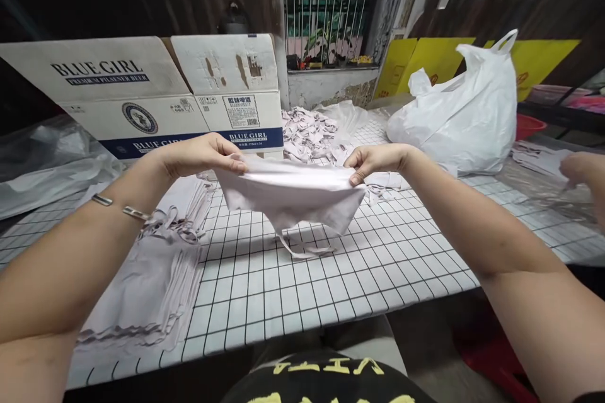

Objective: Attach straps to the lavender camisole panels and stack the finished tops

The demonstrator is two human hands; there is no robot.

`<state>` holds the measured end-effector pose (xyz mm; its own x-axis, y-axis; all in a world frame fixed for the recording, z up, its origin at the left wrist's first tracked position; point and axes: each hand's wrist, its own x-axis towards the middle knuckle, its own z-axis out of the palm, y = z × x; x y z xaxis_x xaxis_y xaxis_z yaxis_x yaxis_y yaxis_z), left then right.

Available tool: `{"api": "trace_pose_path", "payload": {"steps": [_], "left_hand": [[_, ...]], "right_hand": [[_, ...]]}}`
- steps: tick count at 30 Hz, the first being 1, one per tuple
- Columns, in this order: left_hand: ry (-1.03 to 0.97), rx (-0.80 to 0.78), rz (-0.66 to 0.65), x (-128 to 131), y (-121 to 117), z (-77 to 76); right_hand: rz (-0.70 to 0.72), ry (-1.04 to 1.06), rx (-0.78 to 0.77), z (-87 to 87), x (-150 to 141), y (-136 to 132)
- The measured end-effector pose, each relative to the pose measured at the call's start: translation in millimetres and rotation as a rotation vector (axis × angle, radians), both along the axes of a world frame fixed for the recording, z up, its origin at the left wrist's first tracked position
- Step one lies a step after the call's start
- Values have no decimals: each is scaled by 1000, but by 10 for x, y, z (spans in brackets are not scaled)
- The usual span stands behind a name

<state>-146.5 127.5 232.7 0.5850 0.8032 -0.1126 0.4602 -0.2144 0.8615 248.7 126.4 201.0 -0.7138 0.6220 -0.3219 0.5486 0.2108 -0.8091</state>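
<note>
A pale pink piece of cloth is stretched between my two hands above the table, its thin strap hanging down to the tabletop. My left hand pinches its upper left corner, thumb against fingers. At the upper right corner, my right hand has the same kind of pinch. Below my left forearm lies a neat stack of similar pale cloth pieces, with thin straps bunched at its far end. Behind the held cloth is a loose heap of small pale cloth bits.
Black grid lines cover the white tablecloth. A beer carton stands at the back left, and a full white plastic bag at the back right. Another person's hand is at the right edge near more pale cloth.
</note>
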Motion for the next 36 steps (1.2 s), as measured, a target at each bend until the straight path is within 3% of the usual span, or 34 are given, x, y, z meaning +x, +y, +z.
{"api": "trace_pose_path", "payload": {"steps": [4, 7, 10, 14, 17, 19, 21, 22, 24, 27, 29, 30, 33, 36], "left_hand": [[-190, 213, -23, -51, 318, 167], [-271, 312, 57, -120, 628, 247], [-147, 400, 120, -137, 881, 325], [109, 644, 189, -25, 1016, 481], [189, 806, 175, 79, 987, 570], [229, 908, 156, 118, 888, 504], [320, 1026, 134, 127, 675, 245], [371, 1088, 115, 126, 513, 29], [445, 1158, 31, 123, 75, -541], [435, 1135, -143, 150, -745, -1493], [459, 1102, -193, 187, -1240, -1977], [482, 1090, -178, 206, -1438, -2142], [517, 1071, -61, 237, -1834, -2344], [480, 976, -21, 201, -2060, -2273]], "right_hand": [[-54, -143, 112, 280, 52, 349], [-156, -212, 301, 446, 109, 605], [-235, -253, 530, 623, 162, 757], [-214, -409, 721, 832, 164, 787], [-176, -637, 844, 827, 88, 686], [-166, -802, 948, 650, 32, 495], [-153, -912, 1054, 289, 6, 161], [-143, -934, 1100, 44, 8, -61], [-136, -933, 1164, -528, 34, -587], [-214, -816, 1055, -1351, 62, -1409], [-321, -774, 993, -1723, 45, -1842], [-383, -761, 982, -1841, 32, -2005], [-541, -747, 979, -1962, 37, -2315], [-551, -672, 822, -1858, 158, -2450]]}}
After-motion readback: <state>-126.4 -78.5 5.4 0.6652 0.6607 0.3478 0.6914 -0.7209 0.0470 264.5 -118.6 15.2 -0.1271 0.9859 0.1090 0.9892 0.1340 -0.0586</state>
